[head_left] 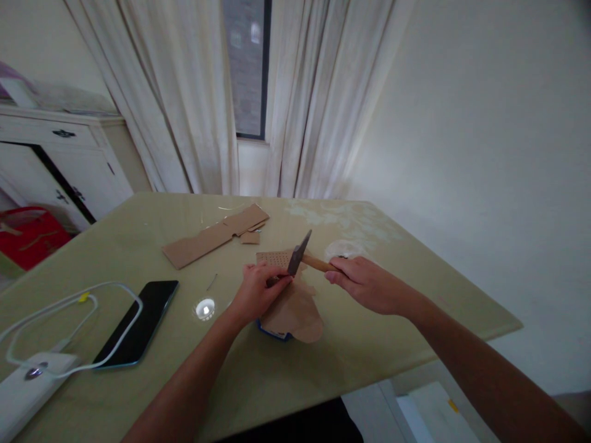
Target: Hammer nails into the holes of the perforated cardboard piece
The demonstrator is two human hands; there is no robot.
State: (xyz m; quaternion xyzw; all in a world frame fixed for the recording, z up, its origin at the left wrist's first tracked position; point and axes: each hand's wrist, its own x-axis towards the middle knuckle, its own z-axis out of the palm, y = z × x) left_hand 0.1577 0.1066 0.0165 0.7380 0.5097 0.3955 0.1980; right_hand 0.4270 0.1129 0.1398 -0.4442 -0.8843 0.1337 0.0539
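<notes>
My right hand (360, 282) is wrapped round the wooden handle of a hammer (316, 263). The hammer's dark metal head is tilted and comes down right beside the fingertips of my left hand (261, 289). Those fingers are pinched together over a brown cardboard piece (295, 311) with a rounded near end; whatever they pinch is too small to make out. Rows of small holes show in the cardboard's far part (277, 259). Under the near end, a blue-edged object (276, 333) is mostly hidden.
Long cardboard strips (217, 237) lie farther back on the glossy table (369, 363). A crumpled clear plastic piece (344, 248) is beyond my right hand. At left are a black phone (138, 323), a white cable (115, 285), a white power strip (32, 394) and a small shiny round object (205, 309).
</notes>
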